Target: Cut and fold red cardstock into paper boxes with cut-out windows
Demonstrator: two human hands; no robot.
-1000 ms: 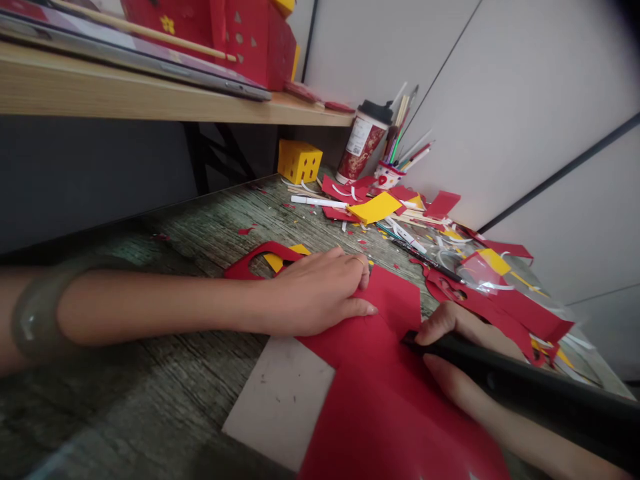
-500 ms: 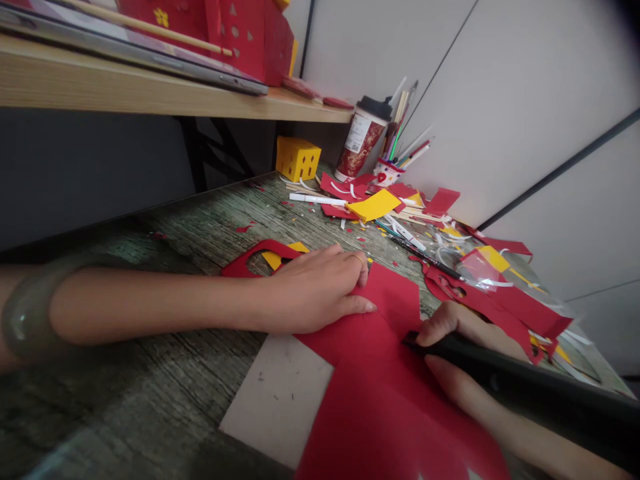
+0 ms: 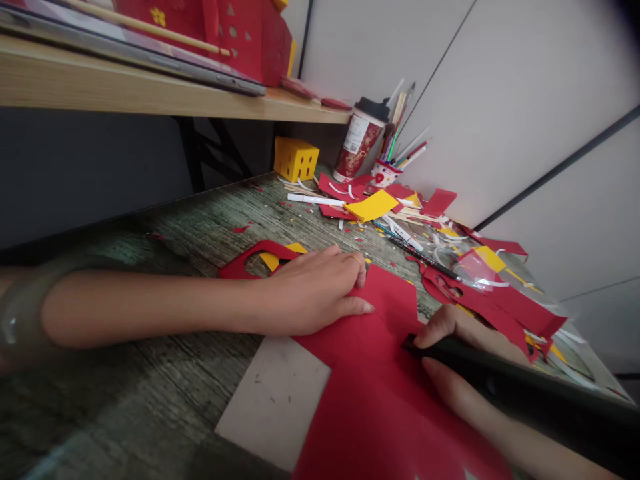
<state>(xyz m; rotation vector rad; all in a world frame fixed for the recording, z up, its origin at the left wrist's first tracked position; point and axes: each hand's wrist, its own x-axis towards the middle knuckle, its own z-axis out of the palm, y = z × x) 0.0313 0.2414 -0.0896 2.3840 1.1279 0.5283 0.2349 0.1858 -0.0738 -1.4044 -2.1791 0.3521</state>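
Note:
A folded sheet of red card (image 3: pixel 370 413) lies across the front of the table, over a pale grey board (image 3: pixel 275 400). My left hand (image 3: pixel 320 290) presses down on the card's upper part, fingers bent and thumb laid on its surface. In my right hand (image 3: pixel 450 333) is a long black tool (image 3: pixel 525 380), gripped close to its narrow tip. That tip meets the card's right side; its exact kind is unclear. Beyond my left hand lie a cut-out red frame (image 3: pixel 237 263) and a yellow piece (image 3: pixel 270 260), both partly covered.
Red scraps (image 3: pixel 490 303), yellow paper (image 3: pixel 373 205) and pens (image 3: pixel 315 199) litter the right and back. A lidded paper cup (image 3: pixel 357 143), a pen holder (image 3: pixel 385 175) and a yellow box (image 3: pixel 296 160) stand behind. A wooden shelf (image 3: pixel 150 87) overhangs the left, carrying a tablet (image 3: pixel 190 75).
The view has shifted very slightly. Both hands, the card and the black tool keep almost the same places.

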